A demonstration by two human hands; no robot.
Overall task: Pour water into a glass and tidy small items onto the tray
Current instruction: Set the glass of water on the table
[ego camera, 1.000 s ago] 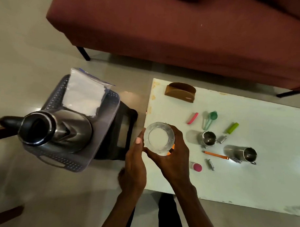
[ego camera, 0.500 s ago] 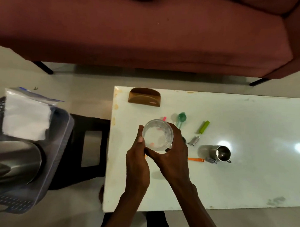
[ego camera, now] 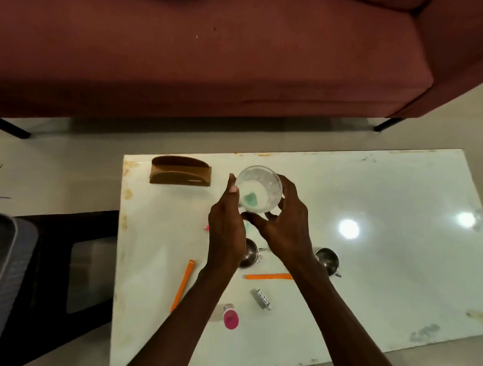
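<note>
Over the far-left part of the surface [ego camera: 369, 242], both hands hold the glass [ego camera: 259, 189] upright, rim up, above the top and not resting on it as far as I can tell. Left hand [ego camera: 226, 237] is curled on the glass's left wall, thumb up near the rim. Right hand [ego camera: 285, 225] wraps the right wall and underside, fingers curled beneath. Neither hand is free.

Glass looks mostly empty; a green thing shows through its base, can't tell what.

Key relation: the tray [ego camera: 2, 270] sits off the surface's left edge, on a dark stool [ego camera: 68, 259], only its corner in view at the frame's left edge. No jug or kettle visible now, so I judge the water source lies that same way, left of both hands. Left hand is the nearer one for reaching it; right hand is better placed to keep the glass steady or set it down.

Small items are all nearer the front edge than the glass:
- two steel cups, one [ego camera: 250, 255] between the forearms, one [ego camera: 328, 261] just right of the right wrist
- two orange sticks, one [ego camera: 183, 285] lying front-to-back left of the left forearm, one [ego camera: 268, 277] lying left-to-right between the arms
- small silver piece [ego camera: 261, 298] and pink-capped bottle [ego camera: 228, 318] near the front edge

Brown holder [ego camera: 180, 171] sits at the far-left corner, just left of the glass.

Judgement: pouring not yet done, tidying not begun. Risk: forearms hang directly over the cups and sticks, so a leftward swing could knock them.
</note>
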